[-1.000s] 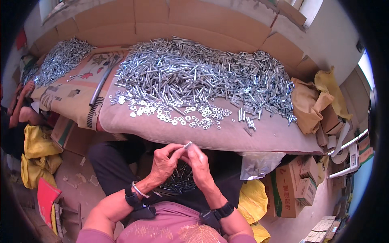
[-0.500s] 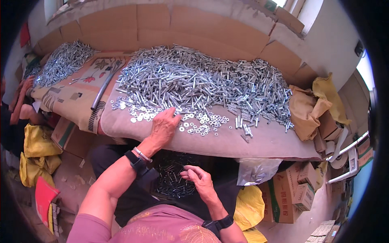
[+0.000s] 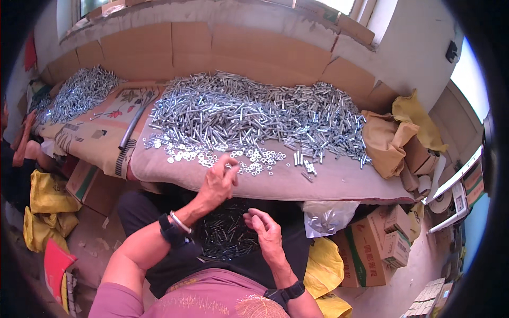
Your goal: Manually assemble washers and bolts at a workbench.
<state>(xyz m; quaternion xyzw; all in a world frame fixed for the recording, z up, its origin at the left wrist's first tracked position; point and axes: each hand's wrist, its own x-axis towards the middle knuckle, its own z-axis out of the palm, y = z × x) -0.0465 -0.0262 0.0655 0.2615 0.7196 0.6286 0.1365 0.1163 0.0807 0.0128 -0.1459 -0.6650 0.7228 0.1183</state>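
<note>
A scatter of small metal washers (image 3: 260,157) lies along the front of a padded surface (image 3: 339,183). Behind them is a big heap of silvery metal sleeves or bolts (image 3: 233,108). My left hand (image 3: 218,183) hovers at the padded surface's front edge, just below the washers, its fingers curled in. Below, over my lap, my right hand (image 3: 265,233) has its fingers bent and drawn to the thumb. Anything small in either hand is too hidden to make out. Between my legs sits a pile of dark, thin bolt-like pieces (image 3: 225,230), close beside my right hand.
A metal tube (image 3: 133,126) lies on the patterned cloth at left, near another metal heap (image 3: 85,90). Another person's arm (image 3: 24,135) shows at far left. Cardboard boxes (image 3: 366,254), yellow sacks (image 3: 323,267) and a clear plastic bag (image 3: 330,216) are at right.
My left hand has drawn back from the washers toward me, its fingers lifted off the surface. My right hand stays over my lap, having shifted slightly. The whole view has tilted a little.
</note>
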